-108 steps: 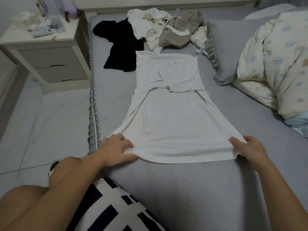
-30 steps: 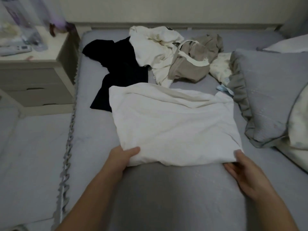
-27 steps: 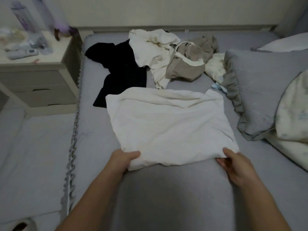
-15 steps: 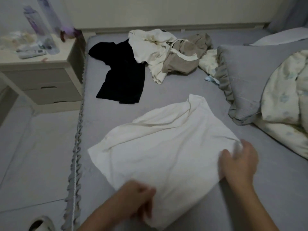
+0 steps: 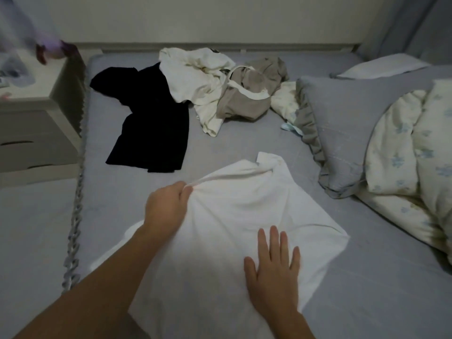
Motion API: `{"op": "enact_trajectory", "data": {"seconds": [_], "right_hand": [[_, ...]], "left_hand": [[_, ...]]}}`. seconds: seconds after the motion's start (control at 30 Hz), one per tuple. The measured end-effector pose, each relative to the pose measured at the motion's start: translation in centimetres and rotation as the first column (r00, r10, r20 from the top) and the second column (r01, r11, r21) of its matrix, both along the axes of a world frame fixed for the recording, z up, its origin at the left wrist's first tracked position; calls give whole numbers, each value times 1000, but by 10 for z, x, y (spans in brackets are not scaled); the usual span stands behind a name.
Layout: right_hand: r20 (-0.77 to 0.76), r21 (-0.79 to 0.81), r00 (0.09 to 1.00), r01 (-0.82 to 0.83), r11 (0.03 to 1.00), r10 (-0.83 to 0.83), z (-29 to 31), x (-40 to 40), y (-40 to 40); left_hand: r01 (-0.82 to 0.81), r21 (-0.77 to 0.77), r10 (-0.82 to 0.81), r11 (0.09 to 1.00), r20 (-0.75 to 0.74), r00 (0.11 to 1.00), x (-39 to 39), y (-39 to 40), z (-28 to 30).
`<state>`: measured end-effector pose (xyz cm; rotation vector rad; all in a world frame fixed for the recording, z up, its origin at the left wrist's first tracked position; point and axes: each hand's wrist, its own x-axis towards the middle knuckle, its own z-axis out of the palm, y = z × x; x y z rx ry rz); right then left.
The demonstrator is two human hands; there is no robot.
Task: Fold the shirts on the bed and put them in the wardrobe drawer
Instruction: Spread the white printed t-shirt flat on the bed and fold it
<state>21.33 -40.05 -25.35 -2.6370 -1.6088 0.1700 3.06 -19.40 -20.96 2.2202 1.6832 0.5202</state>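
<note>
Dim room, grey-sheeted bed seen from its near side. A white shirt, partly folded, lies on the near middle of the bed, turned at an angle so one corner points toward the pillows.

Left hand: fingers curled, pinching a bunched edge of the white shirt at its left side; the cloth is drawn up into a ridge running from the pinch toward the far corner. Left forearm crosses over the shirt's near left part.

Right hand: flat, fingers straight and slightly spread, palm down, pressing on the near right area of the white shirt. Holds nothing.

Farther up the bed, well apart from the white shirt: a black shirt spread loosely at the left; a crumpled cream shirt just beside it and overlapping its right edge; a tan garment with a pale trim touching the cream one on the right. All three unfolded.

Right side of the bed: a grey pillow with a ruffled edge, near the white shirt's far corner but not touching; a floral-print duvet heaped against it.

Left of the bed: a pale nightstand with drawers, blurred objects on top, not identifiable. Wardrobe drawer not in view.
</note>
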Motion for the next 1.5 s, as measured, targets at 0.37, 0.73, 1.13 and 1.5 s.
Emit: {"op": "enact_trajectory", "data": {"seconds": [0.37,0.73,1.13,1.5], "right_hand": [[-103,162,950,-276,947,294,22,7,84],[50,37,998,26,999,-28,29,97,122],[47,-149,998,-30,988,38,18,130,23],[-54,-37,888,-458,888,456,11,-19,-51]], "left_hand": [[496,128,-480,859,-140,866,15,-69,-25],[178,0,-169,984,-321,932,-54,-38,-22],[322,-43,-316,946,-356,880,-91,-83,-53],[585,-41,-575,810,-252,778,-47,-188,-34]]}}
